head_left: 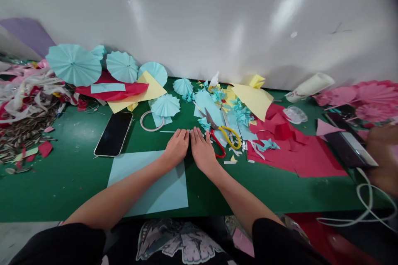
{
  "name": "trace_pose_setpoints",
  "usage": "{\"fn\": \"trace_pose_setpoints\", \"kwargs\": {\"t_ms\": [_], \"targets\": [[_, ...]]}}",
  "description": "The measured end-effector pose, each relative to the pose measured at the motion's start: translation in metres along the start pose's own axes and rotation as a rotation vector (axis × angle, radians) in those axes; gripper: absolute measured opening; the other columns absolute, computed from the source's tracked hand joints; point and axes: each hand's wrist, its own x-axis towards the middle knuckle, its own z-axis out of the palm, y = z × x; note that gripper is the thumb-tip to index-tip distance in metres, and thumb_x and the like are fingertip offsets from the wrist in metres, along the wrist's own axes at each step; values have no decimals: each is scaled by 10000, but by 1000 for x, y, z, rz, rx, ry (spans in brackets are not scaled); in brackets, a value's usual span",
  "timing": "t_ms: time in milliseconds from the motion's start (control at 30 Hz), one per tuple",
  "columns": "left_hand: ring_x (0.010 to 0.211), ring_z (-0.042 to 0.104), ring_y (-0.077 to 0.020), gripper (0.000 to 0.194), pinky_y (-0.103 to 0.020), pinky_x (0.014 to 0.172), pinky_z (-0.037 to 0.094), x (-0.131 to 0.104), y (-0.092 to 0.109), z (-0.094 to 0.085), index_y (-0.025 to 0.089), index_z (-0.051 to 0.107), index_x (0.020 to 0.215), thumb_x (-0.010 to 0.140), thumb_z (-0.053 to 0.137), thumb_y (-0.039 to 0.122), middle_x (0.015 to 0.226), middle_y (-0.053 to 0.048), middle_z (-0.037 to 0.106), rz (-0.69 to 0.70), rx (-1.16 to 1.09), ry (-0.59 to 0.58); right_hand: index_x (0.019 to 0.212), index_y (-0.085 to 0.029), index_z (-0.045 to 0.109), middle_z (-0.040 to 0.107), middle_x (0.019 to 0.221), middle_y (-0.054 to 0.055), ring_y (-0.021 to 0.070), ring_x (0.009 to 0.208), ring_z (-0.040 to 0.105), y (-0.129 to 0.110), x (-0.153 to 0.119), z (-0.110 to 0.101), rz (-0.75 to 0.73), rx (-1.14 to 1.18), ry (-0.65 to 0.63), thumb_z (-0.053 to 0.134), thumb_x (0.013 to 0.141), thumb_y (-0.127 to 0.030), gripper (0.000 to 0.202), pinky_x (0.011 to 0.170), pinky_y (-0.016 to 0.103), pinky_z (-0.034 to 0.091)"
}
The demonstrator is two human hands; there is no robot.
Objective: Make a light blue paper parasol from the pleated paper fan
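Observation:
My left hand (177,148) and my right hand (202,149) lie side by side on the green table, fingers stretched forward and palms down, the index fingers almost meeting. A thin pale-blue strip (167,132) sticks out to the left at my left fingertips; whatever lies under the fingers is hidden. Beneath my left wrist and forearm is a light-blue sheet of paper (155,190). Just right of my right hand rest scissors (235,137) with one yellow and one red handle loop, blades apart and pointing away. A white ring of tape or wire (143,121) sits ahead of my left hand.
A phone (114,134) lies at left, near a pile of ribbons and metal pieces (27,103). Pleated blue paper fans (74,64) line the wall. Red paper (320,155), blue scraps (242,112) and a white roll (311,87) are at right, where another person's blurred hand (384,157) reaches in.

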Motion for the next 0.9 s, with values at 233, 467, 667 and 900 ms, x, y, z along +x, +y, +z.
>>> {"fn": "trace_pose_setpoints", "kwargs": {"t_ms": [233,467,667,900], "targets": [[955,501,-240,292,-342,845,426,2,-3,-5,11,528,1089,866,360,95,995,-163,565,-61,7,-9,1251,10,446,439,1314,229,298,1258,381,1,4,-3,14,63,19,274,866,-58,427,1062,516,216],[865,523,-232,246,-338,751,452,5,-5,-2,98,601,904,875,358,115,877,-113,572,-97,3,-16,1155,-34,545,514,1253,194,293,1155,442,6,23,-9,-10,202,59,323,864,-104,372,1006,473,294],[940,533,-253,235,-339,754,466,3,-11,2,108,609,937,845,392,108,978,-139,584,-88,-17,-22,1031,-133,624,622,1047,74,157,972,538,10,86,-32,-361,384,-92,388,853,-74,301,850,269,411],[961,567,-251,313,-354,802,463,0,-11,2,87,579,1047,804,388,39,1018,-152,610,-122,-40,-62,790,-129,654,586,919,69,138,775,531,-28,142,-26,-626,452,-291,606,711,-41,128,682,250,393]]}}
